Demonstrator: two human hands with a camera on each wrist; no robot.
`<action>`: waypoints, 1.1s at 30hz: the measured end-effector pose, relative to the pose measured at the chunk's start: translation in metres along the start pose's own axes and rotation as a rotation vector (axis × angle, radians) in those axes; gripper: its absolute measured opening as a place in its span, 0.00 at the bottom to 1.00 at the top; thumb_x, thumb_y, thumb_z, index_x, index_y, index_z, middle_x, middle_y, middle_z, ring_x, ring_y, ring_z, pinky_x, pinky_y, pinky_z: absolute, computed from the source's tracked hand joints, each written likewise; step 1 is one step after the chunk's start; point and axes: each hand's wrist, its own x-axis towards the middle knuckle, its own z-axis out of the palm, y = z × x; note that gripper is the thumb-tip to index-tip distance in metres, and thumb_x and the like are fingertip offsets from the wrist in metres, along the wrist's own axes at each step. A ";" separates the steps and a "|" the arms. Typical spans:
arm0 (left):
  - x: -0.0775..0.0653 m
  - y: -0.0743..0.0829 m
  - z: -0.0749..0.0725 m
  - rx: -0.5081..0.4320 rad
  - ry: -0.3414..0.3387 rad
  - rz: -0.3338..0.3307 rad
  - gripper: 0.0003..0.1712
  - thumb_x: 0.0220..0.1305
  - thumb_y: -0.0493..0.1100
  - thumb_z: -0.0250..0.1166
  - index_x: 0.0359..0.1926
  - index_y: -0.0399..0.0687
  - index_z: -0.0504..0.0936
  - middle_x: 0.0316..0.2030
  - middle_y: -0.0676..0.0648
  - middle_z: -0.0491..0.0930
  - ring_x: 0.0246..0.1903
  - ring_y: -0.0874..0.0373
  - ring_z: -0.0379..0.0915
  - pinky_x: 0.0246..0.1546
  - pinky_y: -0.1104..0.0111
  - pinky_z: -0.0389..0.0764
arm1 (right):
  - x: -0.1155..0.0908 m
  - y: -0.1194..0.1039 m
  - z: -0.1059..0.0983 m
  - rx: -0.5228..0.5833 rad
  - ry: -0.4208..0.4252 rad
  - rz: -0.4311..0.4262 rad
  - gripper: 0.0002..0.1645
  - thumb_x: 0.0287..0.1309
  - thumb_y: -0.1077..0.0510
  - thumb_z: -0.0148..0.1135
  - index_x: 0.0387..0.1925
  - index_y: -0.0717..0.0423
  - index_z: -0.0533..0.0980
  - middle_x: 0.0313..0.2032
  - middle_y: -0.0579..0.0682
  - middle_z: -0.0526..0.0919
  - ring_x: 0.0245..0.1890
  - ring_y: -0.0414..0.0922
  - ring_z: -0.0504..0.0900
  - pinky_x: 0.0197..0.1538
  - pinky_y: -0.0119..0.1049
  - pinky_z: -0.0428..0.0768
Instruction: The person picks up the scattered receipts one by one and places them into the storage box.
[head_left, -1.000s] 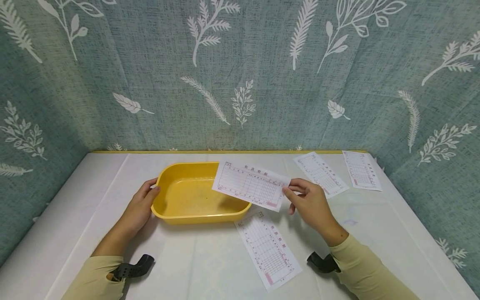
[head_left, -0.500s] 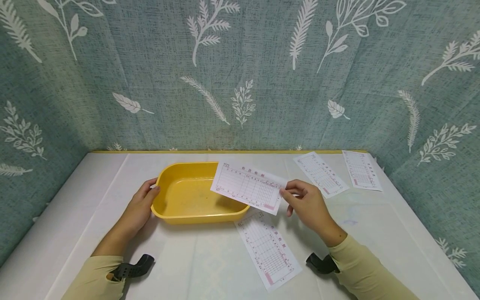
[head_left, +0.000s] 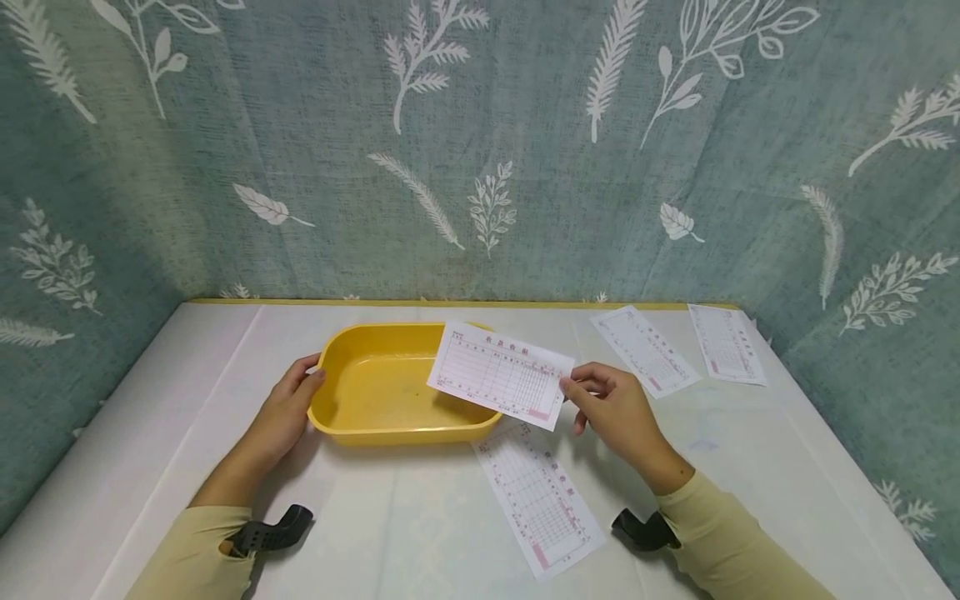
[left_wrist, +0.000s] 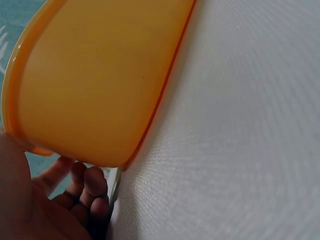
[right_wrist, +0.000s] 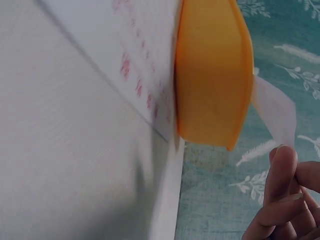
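Note:
In the head view my left hand holds the left end of a yellow plastic basin, thumb at its rim. The left wrist view has the fingers bent against the outside of the basin's end wall. My right hand pinches the right edge of a printed receipt slip between thumb and fingers. This slip hangs tilted over the basin's right end and covers part of it. Another receipt slip lies on the table in front, its far corner close to the basin's near right side.
Two more receipt slips, one angled and one near the corner, lie at the table's back right. A white cloth covers the table. Patterned green curtain rises behind and at both sides. Each wrist carries a black camera mount.
My right hand and its slip have shifted very slightly left and toward me. The head view has moved a little. My left hand stays on the basin.

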 end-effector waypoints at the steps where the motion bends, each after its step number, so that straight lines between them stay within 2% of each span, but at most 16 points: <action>1: 0.000 0.000 0.000 -0.003 0.002 0.002 0.34 0.79 0.59 0.38 0.76 0.45 0.56 0.56 0.35 0.71 0.50 0.51 0.69 0.46 0.82 0.68 | 0.000 -0.001 0.001 0.003 -0.002 0.010 0.13 0.65 0.56 0.65 0.42 0.64 0.79 0.32 0.58 0.87 0.14 0.45 0.80 0.19 0.31 0.66; 6: 0.000 0.000 0.000 -0.001 -0.002 0.006 0.34 0.79 0.59 0.38 0.76 0.45 0.56 0.56 0.36 0.71 0.52 0.48 0.69 0.51 0.75 0.69 | -0.001 -0.004 0.002 0.008 0.006 0.041 0.14 0.65 0.55 0.65 0.43 0.64 0.79 0.32 0.57 0.87 0.14 0.46 0.80 0.21 0.32 0.70; 11: 0.001 -0.001 0.001 0.000 -0.003 0.008 0.34 0.80 0.59 0.38 0.76 0.45 0.55 0.57 0.35 0.71 0.54 0.47 0.68 0.56 0.65 0.69 | 0.000 -0.005 0.003 0.008 0.003 0.026 0.13 0.66 0.57 0.64 0.43 0.65 0.78 0.33 0.58 0.87 0.14 0.45 0.79 0.21 0.32 0.70; 21: -0.001 -0.002 0.000 -0.012 0.009 0.009 0.34 0.80 0.59 0.38 0.76 0.45 0.56 0.57 0.35 0.71 0.53 0.47 0.69 0.55 0.65 0.69 | 0.006 -0.012 0.008 -0.015 -0.034 -0.037 0.12 0.66 0.57 0.64 0.42 0.64 0.79 0.32 0.58 0.87 0.14 0.44 0.79 0.20 0.32 0.69; 28: -0.002 -0.002 0.001 -0.019 0.004 -0.008 0.35 0.79 0.60 0.38 0.76 0.46 0.54 0.58 0.35 0.70 0.54 0.46 0.68 0.58 0.60 0.68 | 0.006 -0.013 0.014 0.011 -0.068 -0.053 0.11 0.66 0.61 0.62 0.42 0.67 0.78 0.32 0.64 0.85 0.13 0.46 0.79 0.20 0.31 0.69; 33: -0.002 -0.001 0.000 -0.043 -0.004 -0.005 0.35 0.79 0.60 0.37 0.76 0.46 0.54 0.63 0.34 0.67 0.58 0.44 0.66 0.63 0.53 0.66 | 0.008 -0.017 0.017 -0.013 -0.056 -0.046 0.08 0.67 0.61 0.62 0.41 0.64 0.78 0.32 0.61 0.85 0.14 0.50 0.80 0.20 0.31 0.69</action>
